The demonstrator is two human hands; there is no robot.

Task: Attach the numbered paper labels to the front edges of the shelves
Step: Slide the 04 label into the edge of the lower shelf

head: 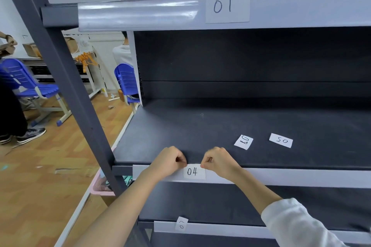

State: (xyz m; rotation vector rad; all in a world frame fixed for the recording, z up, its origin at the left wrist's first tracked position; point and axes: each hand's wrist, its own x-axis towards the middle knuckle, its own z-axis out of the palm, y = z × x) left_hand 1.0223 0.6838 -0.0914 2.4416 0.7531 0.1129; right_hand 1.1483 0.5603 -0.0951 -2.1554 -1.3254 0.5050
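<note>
Label 04 (194,172) pressed flat on middle shelf's front edge strip (301,177), left hand (169,161) and right hand (218,161) each pinching a top corner with curled fingers, likely to level it; labels 08 (243,142) and 05 (280,140) lying loose on the shelf, within reach for later

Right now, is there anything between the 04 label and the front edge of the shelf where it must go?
Nothing visible. The 04 label already lies flat against the front edge of the middle shelf, the left hand pinching its upper left corner and the right hand its upper right corner.
</note>
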